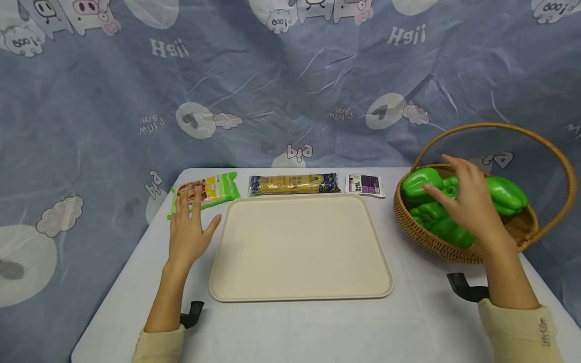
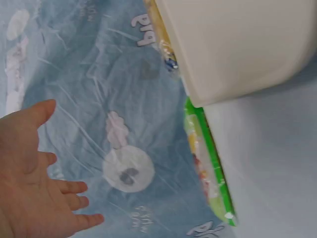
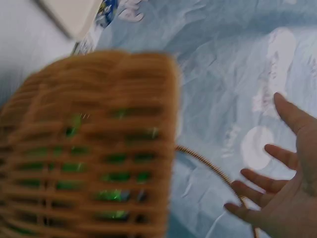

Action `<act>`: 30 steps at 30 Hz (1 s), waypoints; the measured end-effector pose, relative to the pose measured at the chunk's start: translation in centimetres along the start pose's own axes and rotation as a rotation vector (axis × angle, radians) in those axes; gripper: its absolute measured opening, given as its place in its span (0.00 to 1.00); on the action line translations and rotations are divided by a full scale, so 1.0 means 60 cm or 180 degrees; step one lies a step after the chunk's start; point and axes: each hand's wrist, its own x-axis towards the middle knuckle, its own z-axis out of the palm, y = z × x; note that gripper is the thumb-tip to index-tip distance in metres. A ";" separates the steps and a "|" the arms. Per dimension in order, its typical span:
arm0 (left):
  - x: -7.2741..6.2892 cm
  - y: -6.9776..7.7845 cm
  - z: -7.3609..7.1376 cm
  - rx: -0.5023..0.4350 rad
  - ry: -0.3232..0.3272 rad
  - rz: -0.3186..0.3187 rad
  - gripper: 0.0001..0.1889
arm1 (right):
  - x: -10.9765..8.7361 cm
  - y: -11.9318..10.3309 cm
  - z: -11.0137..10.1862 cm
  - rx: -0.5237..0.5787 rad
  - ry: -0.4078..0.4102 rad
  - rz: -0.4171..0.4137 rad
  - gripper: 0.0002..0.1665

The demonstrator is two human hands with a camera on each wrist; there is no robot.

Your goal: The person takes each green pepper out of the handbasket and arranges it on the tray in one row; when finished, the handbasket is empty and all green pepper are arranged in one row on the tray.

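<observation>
My left hand hovers left of the cream tray, fingers spread and empty; its fingertips overlap the green snack packet in the head view. At the right, my right hand is held over the wicker basket, fingers loosely extended, thumb apart. Several green bell peppers fill the basket, some partly hidden behind that hand. In the right wrist view the hand holds nothing, and peppers show green through the basket's weave. The left wrist view shows the left palm with nothing in it.
Behind the tray lie a long gold and navy packet and a small purple and white packet. The basket's tall arched handle leans out to the right. A blue-grey printed cloth hangs behind the white table.
</observation>
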 end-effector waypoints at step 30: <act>-0.026 -0.170 0.127 -0.2400 -0.1429 -0.0231 0.40 | 0.057 0.151 0.024 0.0716 -0.1199 0.0490 0.54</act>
